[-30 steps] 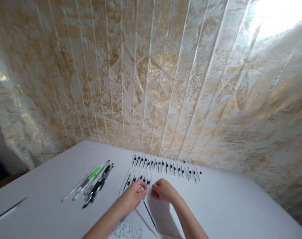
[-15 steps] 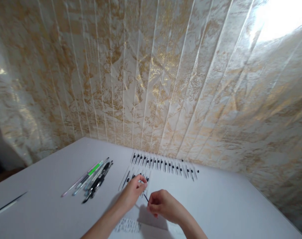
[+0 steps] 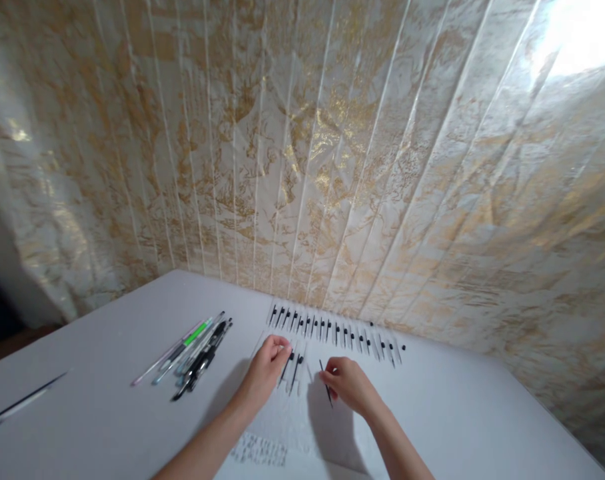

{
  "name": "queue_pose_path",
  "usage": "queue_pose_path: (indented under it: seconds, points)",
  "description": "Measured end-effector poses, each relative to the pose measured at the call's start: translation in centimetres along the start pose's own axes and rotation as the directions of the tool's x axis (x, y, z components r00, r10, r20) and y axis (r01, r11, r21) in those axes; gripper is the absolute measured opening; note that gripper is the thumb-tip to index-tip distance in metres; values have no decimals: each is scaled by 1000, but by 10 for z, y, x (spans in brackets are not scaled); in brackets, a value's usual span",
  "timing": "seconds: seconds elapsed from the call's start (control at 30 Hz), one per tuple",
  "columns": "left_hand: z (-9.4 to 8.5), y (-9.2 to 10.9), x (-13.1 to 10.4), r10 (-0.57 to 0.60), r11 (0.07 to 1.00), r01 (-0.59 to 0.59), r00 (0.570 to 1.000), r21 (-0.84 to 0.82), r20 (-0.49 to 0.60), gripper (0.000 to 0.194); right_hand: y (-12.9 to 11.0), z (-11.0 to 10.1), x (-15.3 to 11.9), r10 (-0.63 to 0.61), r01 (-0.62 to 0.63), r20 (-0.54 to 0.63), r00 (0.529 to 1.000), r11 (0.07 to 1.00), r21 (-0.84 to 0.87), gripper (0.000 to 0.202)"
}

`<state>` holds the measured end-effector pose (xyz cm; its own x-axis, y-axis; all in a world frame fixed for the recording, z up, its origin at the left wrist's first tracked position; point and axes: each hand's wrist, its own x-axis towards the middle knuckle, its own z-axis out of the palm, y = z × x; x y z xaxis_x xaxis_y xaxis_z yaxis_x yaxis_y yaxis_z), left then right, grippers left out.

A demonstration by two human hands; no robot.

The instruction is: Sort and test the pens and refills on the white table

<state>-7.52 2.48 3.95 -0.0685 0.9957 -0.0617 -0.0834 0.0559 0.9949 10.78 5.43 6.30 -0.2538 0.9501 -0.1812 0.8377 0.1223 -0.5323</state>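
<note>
Pinched by the right hand (image 3: 346, 383), a thin dark rod (image 3: 329, 395) tilts beside pen parts (image 3: 296, 374), probably spaced to stay separate; whether the curled left hand (image 3: 267, 365) holds anything cannot be told.

Head view | from the wearer's head | faces forward, down | left hand (image 3: 266, 365), right hand (image 3: 350, 381), table (image 3: 447, 413) near; curtain (image 3: 302, 167) beyond

Along the desk's (image 3: 447, 403) back edge ran a row of pen parts (image 3: 329, 330); before it lay a shorter row (image 3: 296, 375), then a paper (image 3: 258, 451). Left lay a pile of pens (image 3: 200, 359), a rod (image 3: 25, 401) nearer the left edge.
</note>
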Motion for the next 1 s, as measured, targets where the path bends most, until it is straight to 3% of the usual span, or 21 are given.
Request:
queue_pose_path:
  seconds: [0.2,0.5,0.7,0.87,1.0]
  points:
    - [1,5,-1,-97,964,81,994,-252,-50,22,0,9,29,100,-107,-69,993,988,-112,31]
    - [4,14,-9,-181,863,136,982,-486,-46,25,1,16,27,62,-78,-130,990,990,-122,19]
    - [16,21,-20,-178,838,118,982,-533,-62,29,-15,16,-5,-98,98,-106,990,995,-6,12]
    - [39,6,-37,-147,881,136,989,-454,12,36,-27,36,-35,-357,370,-96,929,885,282,36]
    - [49,-3,-45,-144,926,171,984,-337,104,41,-13,41,-34,-348,330,-26,937,860,389,29]
